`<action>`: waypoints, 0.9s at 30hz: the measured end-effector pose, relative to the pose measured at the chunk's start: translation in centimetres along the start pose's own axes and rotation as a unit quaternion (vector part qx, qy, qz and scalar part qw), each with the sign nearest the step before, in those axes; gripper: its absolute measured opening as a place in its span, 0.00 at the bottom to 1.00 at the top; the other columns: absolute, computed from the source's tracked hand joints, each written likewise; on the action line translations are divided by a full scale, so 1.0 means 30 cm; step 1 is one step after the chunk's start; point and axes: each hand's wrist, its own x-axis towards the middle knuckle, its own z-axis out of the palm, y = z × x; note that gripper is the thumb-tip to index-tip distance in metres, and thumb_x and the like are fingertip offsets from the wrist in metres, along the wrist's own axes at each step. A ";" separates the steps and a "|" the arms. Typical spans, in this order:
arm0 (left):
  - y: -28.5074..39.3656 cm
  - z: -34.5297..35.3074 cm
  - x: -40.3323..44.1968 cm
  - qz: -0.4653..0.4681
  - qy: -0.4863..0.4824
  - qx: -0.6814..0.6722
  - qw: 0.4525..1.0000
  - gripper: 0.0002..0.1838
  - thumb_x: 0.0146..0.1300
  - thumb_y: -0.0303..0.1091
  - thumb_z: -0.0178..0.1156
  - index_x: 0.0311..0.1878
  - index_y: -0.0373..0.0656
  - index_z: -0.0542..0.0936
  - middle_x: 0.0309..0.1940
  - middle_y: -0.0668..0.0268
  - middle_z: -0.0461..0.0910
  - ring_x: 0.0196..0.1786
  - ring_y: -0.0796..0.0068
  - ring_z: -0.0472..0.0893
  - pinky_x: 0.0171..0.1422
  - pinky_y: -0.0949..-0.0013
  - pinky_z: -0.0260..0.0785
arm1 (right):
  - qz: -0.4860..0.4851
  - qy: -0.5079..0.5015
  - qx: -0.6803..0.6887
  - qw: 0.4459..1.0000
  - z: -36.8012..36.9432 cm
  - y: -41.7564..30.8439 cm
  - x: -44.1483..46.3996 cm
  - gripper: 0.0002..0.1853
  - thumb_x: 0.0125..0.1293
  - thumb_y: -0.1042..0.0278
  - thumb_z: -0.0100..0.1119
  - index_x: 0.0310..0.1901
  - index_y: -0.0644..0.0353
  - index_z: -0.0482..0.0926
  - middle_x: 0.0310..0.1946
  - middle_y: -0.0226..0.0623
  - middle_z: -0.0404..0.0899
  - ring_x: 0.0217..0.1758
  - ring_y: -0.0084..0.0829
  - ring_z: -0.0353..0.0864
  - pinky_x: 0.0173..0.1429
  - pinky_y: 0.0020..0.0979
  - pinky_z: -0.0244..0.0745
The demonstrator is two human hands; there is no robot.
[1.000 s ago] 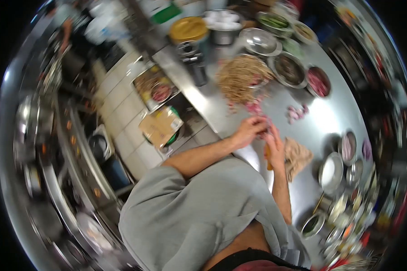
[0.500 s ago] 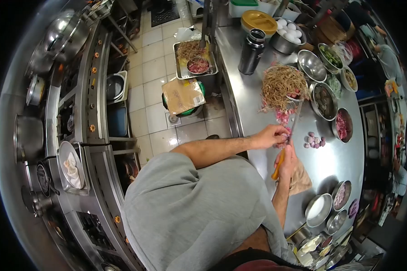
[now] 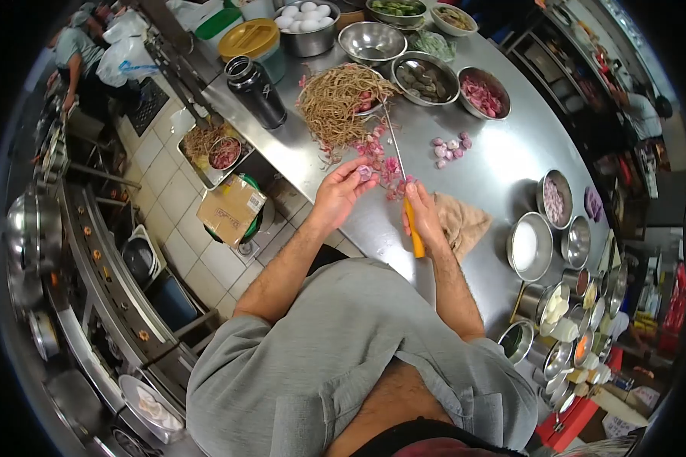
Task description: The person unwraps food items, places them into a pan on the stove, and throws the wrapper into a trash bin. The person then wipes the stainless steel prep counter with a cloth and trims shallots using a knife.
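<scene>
My left hand (image 3: 338, 195) pinches a purple-pink shallot (image 3: 364, 174) between thumb and fingers, above the table's near edge. My right hand (image 3: 425, 216) is wrapped round the orange handle of a knife (image 3: 395, 145), whose long thin blade points away from me. Pink peelings (image 3: 392, 169) lie scattered beneath and between both hands. Beyond them is a heap of dry stringy roots (image 3: 335, 105) with some reddish shallots showing in a bowl at its side. To the right of the blade sits a small group of peeled shallots (image 3: 451, 151). A brown cloth (image 3: 462, 225) lies beside my right hand.
On the steel table (image 3: 484, 179) stand a black bottle (image 3: 256, 93), a pot of eggs (image 3: 306, 21), an empty metal bowl (image 3: 372, 43) and a bowl of red pieces (image 3: 484, 93). Several bowls and containers crowd the right. A cardboard box (image 3: 232, 209) is at floor level, left.
My view has swung to the right. My hands have moved apart: the left, holding the shallot, is now away from the knife in my right hand.
</scene>
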 end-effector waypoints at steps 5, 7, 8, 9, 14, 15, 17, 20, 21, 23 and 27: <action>0.007 -0.014 0.049 -0.045 -0.004 -0.066 0.997 0.16 0.66 0.27 0.45 0.56 0.32 0.67 0.51 0.57 0.72 0.51 0.61 0.75 0.58 0.64 0.69 | -0.066 0.043 0.000 0.997 0.045 0.010 -0.030 0.29 0.67 0.49 0.45 0.64 0.57 0.59 0.14 0.29 0.65 0.11 0.17 0.61 0.15 0.21 0.58; 0.015 -0.027 0.077 -0.067 -0.016 -0.062 0.996 0.17 0.67 0.30 0.46 0.57 0.35 0.67 0.50 0.58 0.73 0.53 0.62 0.74 0.58 0.64 0.68 | -0.074 0.044 0.006 0.996 0.054 0.013 -0.030 0.29 0.67 0.49 0.46 0.65 0.56 0.58 0.16 0.30 0.66 0.11 0.17 0.60 0.15 0.21 0.58; 0.022 -0.033 0.087 -0.078 -0.029 -0.060 0.995 0.17 0.67 0.30 0.46 0.57 0.35 0.67 0.50 0.58 0.73 0.53 0.62 0.74 0.58 0.64 0.68 | -0.032 0.034 -0.004 0.999 0.055 0.016 -0.028 0.30 0.66 0.49 0.47 0.65 0.55 0.58 0.21 0.33 0.71 0.15 0.20 0.66 0.19 0.24 0.63; 0.033 -0.037 0.096 -0.086 -0.023 -0.036 0.995 0.16 0.67 0.30 0.46 0.56 0.36 0.67 0.49 0.58 0.73 0.51 0.64 0.75 0.56 0.65 0.69 | 0.009 0.026 -0.013 1.000 0.058 0.023 -0.023 0.32 0.65 0.48 0.49 0.66 0.54 0.58 0.27 0.35 0.75 0.19 0.24 0.72 0.23 0.26 0.68; 0.074 -0.088 0.143 -0.110 -0.064 -0.011 0.992 0.16 0.67 0.32 0.49 0.55 0.37 0.68 0.49 0.60 0.74 0.46 0.71 0.75 0.46 0.69 0.69 | -0.186 0.229 -0.258 0.920 0.114 0.138 -0.003 0.40 0.56 0.47 0.60 0.67 0.48 0.55 0.28 0.39 0.78 0.28 0.34 0.77 0.34 0.36 0.73; 0.087 -0.094 0.152 -0.106 -0.055 -0.004 0.993 0.15 0.67 0.32 0.48 0.54 0.38 0.69 0.47 0.61 0.74 0.45 0.72 0.75 0.44 0.72 0.67 | -0.096 0.207 -0.301 0.926 0.131 0.076 -0.046 0.40 0.56 0.48 0.59 0.67 0.49 0.53 0.32 0.44 0.79 0.34 0.42 0.78 0.40 0.39 0.72; 0.113 -0.077 0.173 -0.109 -0.034 0.014 0.993 0.14 0.65 0.32 0.51 0.53 0.40 0.71 0.40 0.67 0.74 0.40 0.77 0.73 0.41 0.77 0.63 | 0.008 0.196 -0.368 0.909 0.148 0.066 -0.078 0.40 0.55 0.50 0.60 0.67 0.46 0.51 0.34 0.50 0.79 0.38 0.50 0.78 0.43 0.44 0.72; 0.096 -0.088 0.248 -0.091 -0.112 0.150 0.978 0.15 0.62 0.31 0.56 0.52 0.39 0.71 0.36 0.71 0.73 0.38 0.81 0.72 0.43 0.75 0.65 | 0.027 0.253 -0.409 0.876 0.168 0.108 -0.096 0.40 0.54 0.51 0.60 0.66 0.46 0.53 0.31 0.50 0.79 0.35 0.48 0.79 0.39 0.44 0.72; 0.088 -0.063 0.267 -0.097 -0.125 0.225 0.961 0.20 0.57 0.32 0.62 0.52 0.40 0.71 0.38 0.68 0.70 0.41 0.78 0.70 0.46 0.72 0.66 | 0.025 0.272 -0.407 0.872 0.175 0.120 -0.103 0.38 0.54 0.53 0.60 0.66 0.46 0.54 0.32 0.48 0.77 0.35 0.47 0.78 0.38 0.43 0.72; 0.084 0.022 0.299 -0.027 -0.189 0.386 0.902 0.23 0.54 0.34 0.64 0.53 0.40 0.71 0.42 0.64 0.68 0.43 0.74 0.70 0.48 0.70 0.66 | 0.009 0.319 -0.404 0.857 0.192 0.156 -0.106 0.38 0.54 0.55 0.60 0.65 0.46 0.55 0.33 0.47 0.76 0.36 0.46 0.78 0.38 0.43 0.72; -0.020 0.140 0.397 0.114 -0.294 0.599 0.736 0.39 0.45 0.43 0.70 0.59 0.43 0.64 0.51 0.53 0.61 0.52 0.57 0.64 0.57 0.60 0.60 | -0.024 0.381 -0.422 0.822 0.219 0.203 -0.118 0.35 0.53 0.62 0.62 0.63 0.46 0.60 0.36 0.41 0.71 0.39 0.41 0.74 0.40 0.40 0.71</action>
